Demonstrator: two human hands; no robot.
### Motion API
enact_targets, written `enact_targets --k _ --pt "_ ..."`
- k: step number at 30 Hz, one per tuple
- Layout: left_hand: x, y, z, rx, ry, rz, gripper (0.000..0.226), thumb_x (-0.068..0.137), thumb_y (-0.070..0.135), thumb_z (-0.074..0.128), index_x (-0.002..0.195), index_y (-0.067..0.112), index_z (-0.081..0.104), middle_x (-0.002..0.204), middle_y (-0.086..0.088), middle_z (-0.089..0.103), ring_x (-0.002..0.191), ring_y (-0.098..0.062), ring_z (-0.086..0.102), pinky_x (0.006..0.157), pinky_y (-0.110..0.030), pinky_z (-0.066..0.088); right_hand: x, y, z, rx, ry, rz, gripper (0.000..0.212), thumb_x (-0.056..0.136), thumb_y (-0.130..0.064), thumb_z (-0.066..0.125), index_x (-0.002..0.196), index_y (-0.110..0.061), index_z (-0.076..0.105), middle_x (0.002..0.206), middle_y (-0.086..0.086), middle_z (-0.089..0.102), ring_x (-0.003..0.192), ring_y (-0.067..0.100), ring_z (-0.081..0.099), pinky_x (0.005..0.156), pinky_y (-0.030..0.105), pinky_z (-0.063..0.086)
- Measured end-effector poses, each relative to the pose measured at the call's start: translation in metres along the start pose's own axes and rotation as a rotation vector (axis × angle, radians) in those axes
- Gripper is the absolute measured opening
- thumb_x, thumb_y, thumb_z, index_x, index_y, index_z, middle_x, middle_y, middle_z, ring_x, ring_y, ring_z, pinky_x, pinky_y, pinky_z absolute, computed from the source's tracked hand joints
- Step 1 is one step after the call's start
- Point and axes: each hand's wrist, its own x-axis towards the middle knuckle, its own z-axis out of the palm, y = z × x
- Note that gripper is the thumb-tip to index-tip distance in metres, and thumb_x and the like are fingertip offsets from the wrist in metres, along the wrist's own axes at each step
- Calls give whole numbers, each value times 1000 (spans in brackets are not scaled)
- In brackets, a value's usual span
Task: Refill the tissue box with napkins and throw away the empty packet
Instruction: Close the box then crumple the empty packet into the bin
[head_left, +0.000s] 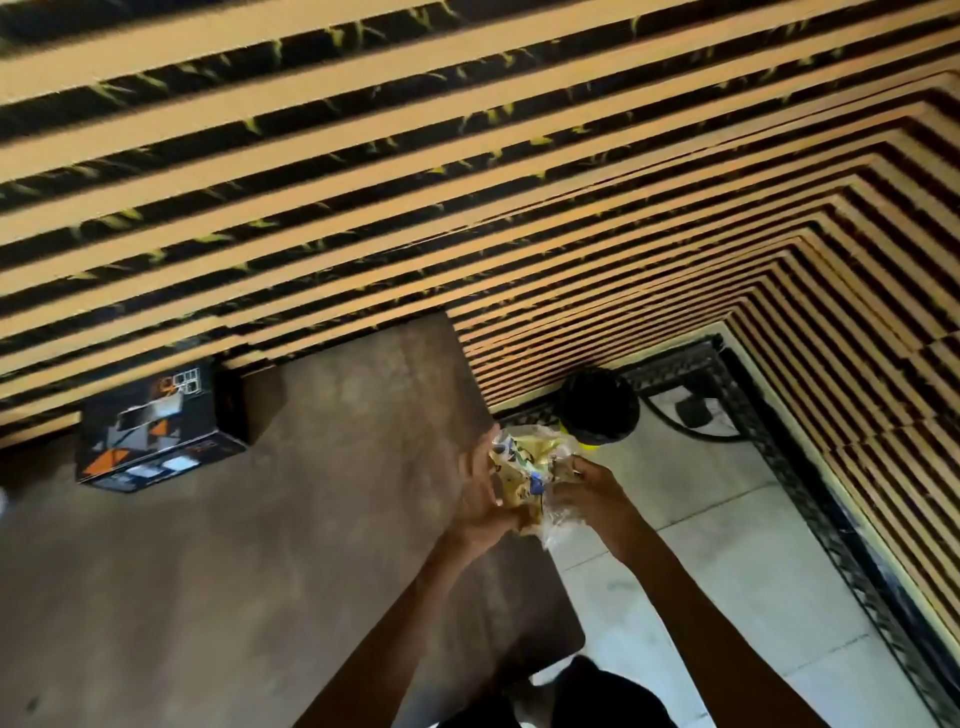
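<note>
Across the far side: slatted wall (467, 156), tan strips over dark gaps, filling the whole top of the view and turning a corner at the right.
Table: brown table (208, 545) taking the left and centre, one end against the slats, its near right corner rounded and poking over the floor.
Floor: pale tiled floor (701, 571) on the right, with a dark patterned border running along the foot of the wall.
Box: dark tissue box (156, 426) with orange and white shapes, sitting at the far left of the table, right up against the wall and well apart from the hands.
Bin: round black bin (597, 405) with a streak of yellow-green at its near rim, standing on the floor just beyond the table's far right corner.
Packet: crumpled packet (535, 467), clear plastic with yellow and blue print, held in the air over the table's right edge, just on the near side of the bin and not touching it.
Left hand: left hand (483, 499) clasping the packet's left side, fingers curled up along it.
Right hand: right hand (592, 493) closed round the packet's right side, thumb pinching the plastic, a loose clear tail hanging below.
Person: dark clothing just visible at the near edge.
</note>
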Motion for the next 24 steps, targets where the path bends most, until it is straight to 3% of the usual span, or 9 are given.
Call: enact_targets --k 2,5,8,10,13,16,19,21,24 --pt "18 4 17 10 -189 1 110 50 28 95 143 34 36 137 1 45 121 -18 55 97 -30 51 4 -8 -29 -19 -36 11 14 81 -1 72 93 -9 70 91 21 70 77 28 70 67 26 58" --pt "52 22 56 79 -333 -54 79 58 20 89 128 37 56 127 3 58 103 -16 67 84 -37 59 19 2 -77 50 -83 39 51 72 -12 76 117 3 60 104 29 68 90 35 70 78 36 56" --pt "93 23 95 161 -246 -38 59 59 13 87 114 17 68 107 1 70 85 -13 71 70 -20 57 38 5 -115 205 -5 69 47 83 2 70 118 -18 45 111 15 61 91 26 68 63 28 57" --pt "135 14 133 194 -140 -74 45 60 12 86 102 16 73 87 6 70 72 -9 68 60 -11 50 71 9 -158 166 -10 18 69 81 6 72 126 -32 37 124 5 53 108 24 65 71 31 59" --pt "208 -13 192 163 -94 -186 35 60 12 84 92 22 74 76 11 71 66 -9 67 56 -14 49 143 21 -223 -147 -43 -88 96 65 -14 89 142 -32 34 138 -4 50 117 7 63 86 20 55" --pt "275 -56 240 92 -125 -307 43 60 27 85 99 32 67 86 10 72 80 -13 70 65 -20 54 221 35 -262 -350 8 -109 68 76 -15 81 137 -24 52 124 -2 65 99 4 67 82 6 51" --pt "338 -125 281 63 -68 -393 73 59 36 87 123 29 51 105 8 67 93 -10 66 77 -19 55 314 72 -281 -461 151 -156 60 74 -44 77 124 -17 62 105 -3 73 83 13 72 76 22 59" --pt "375 -173 301 64 112 -400 60 74 15 81 126 18 51 108 4 64 91 -11 64 71 -11 52 379 101 -285 -622 246 -153 64 77 -48 72 129 -12 58 111 8 74 98 29 70 81 37 58" --pt "420 -244 316 184 280 -403 35 84 12 70 117 9 61 108 -3 67 94 -16 65 71 -8 46 478 145 -281 -762 353 -107 68 85 -38 69 140 -5 45 129 20 61 117 40 56 93 45 50"
